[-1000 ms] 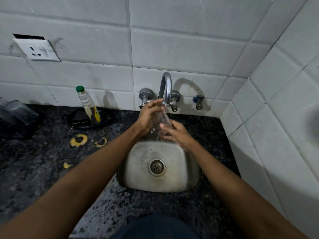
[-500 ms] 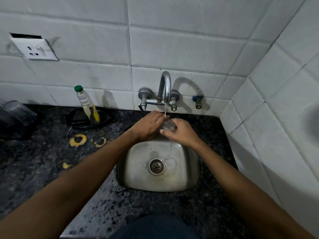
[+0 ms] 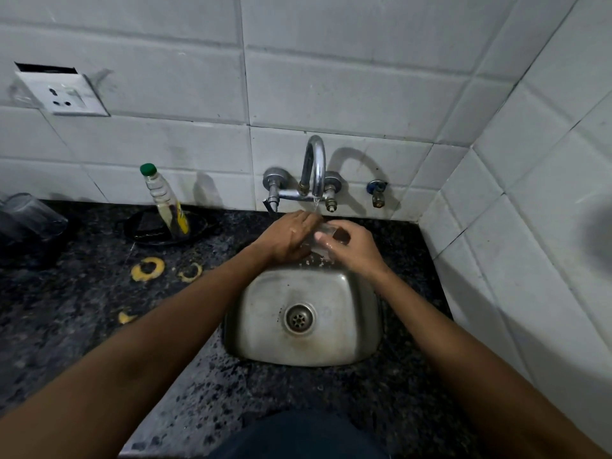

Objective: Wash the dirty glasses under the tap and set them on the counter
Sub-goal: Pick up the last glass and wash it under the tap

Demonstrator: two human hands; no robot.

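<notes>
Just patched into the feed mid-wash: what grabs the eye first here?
Dead centre, the left hand and right hand grip a clear glass under the thin stream from the tap, over the back of the steel sink. Left on the dark counter, a green-capped bottle leans in a black dish, with yellow ring scraps nearby.

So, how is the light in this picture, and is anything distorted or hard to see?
Head view: dim light; the tap casts a curved shadow on the tiles; wide-angle lens bends the tile lines; the glass, between left hand and right hand, is transparent and hard to make out.
</notes>
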